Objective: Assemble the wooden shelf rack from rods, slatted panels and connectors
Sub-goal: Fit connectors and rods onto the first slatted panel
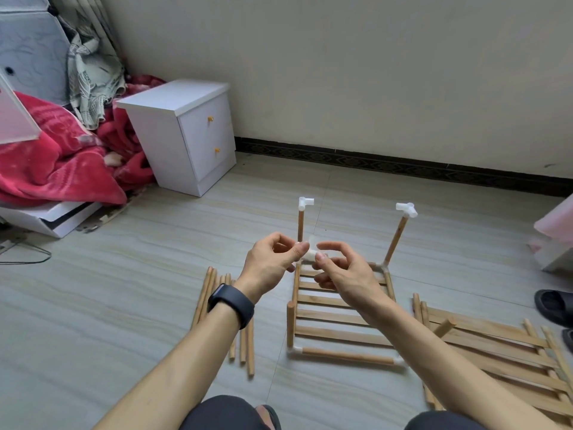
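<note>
On the floor lies a partly built rack [341,321]: a slatted panel framed by rods with white corner connectors. Two upright rods rise at its far corners, each capped by a white connector [305,203], [406,210]. A shorter upright rod [290,324] stands at the near left corner. Above the panel, my left hand [273,259] and my right hand [341,271] both pinch a small white connector [311,252] between fingertips. Loose rods [245,346] lie to the left. Spare slatted panels [502,355] are stacked to the right.
A white two-drawer bedside cabinet [186,135] stands by the wall at back left, next to a red blanket [55,156] and white boards. A black slipper [555,307] and a pink-white item [558,234] are at the right edge. My knees are at the bottom edge.
</note>
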